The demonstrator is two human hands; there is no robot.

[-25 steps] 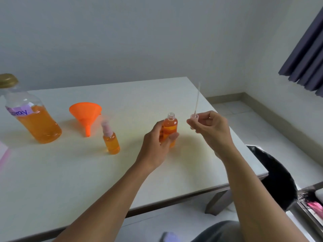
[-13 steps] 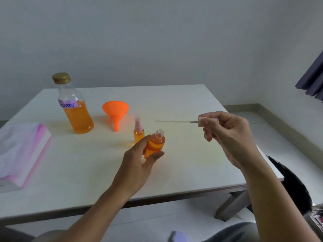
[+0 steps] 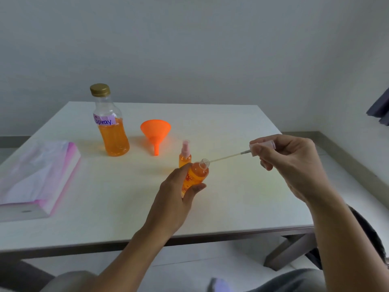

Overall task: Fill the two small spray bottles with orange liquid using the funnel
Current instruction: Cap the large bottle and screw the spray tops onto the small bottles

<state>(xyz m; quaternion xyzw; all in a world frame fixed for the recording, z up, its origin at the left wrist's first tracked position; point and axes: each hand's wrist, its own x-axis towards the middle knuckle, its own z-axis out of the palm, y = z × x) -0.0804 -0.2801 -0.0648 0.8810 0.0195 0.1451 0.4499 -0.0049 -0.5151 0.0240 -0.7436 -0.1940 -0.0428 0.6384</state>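
My left hand [image 3: 176, 199] grips a small open spray bottle [image 3: 196, 175] full of orange liquid, tilted with its neck toward the right. My right hand [image 3: 288, 165] pinches the pink spray head [image 3: 262, 146], whose thin dip tube [image 3: 227, 156] points left, its tip at the bottle's mouth. A second small spray bottle [image 3: 185, 154] with its pink head on stands just behind, holding orange liquid. The orange funnel [image 3: 155, 132] lies on the white table [image 3: 231, 197] behind it. Left of the funnel stands a large capped bottle [image 3: 110, 121] labelled "Spray", about half full of orange liquid.
A pink and white folded packet [image 3: 35, 178] lies at the table's left edge. A dark chair back [image 3: 368, 230] shows under my right forearm, past the table's right corner. A wall runs behind the table.
My right hand has brought the spray head down and left, so the tube tip now meets the bottle's mouth. My left hand tilted the bottle toward it. The view swung left.
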